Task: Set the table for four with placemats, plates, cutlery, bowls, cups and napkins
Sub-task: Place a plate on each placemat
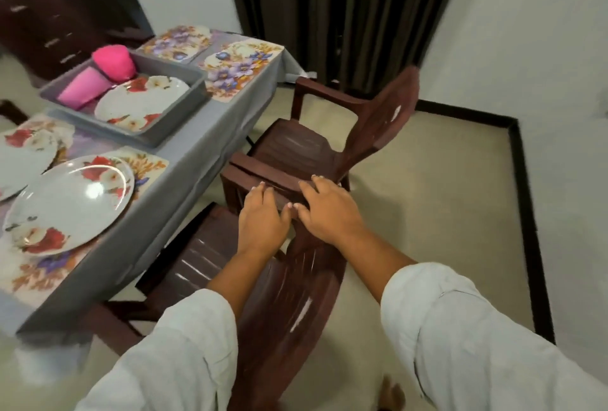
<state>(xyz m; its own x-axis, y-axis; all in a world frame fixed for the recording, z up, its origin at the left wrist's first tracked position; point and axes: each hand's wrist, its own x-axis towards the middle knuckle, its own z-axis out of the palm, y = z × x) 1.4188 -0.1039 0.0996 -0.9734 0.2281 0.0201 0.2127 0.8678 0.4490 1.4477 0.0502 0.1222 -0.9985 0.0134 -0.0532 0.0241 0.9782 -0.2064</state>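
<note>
Chairs (289, 295) hem my fingers (260, 195) in: left hand (263, 223) lies flat on the farther armrest (269, 170), right hand (329, 213) curls over it; plates (69, 203) on placemats (148, 164) sit left of them on the tabletop (184, 147).

Left sleeve (177, 354) loose, pale grey-white, right sleeve (467, 328) alike, cuffs bunched mid-forearm
</note>
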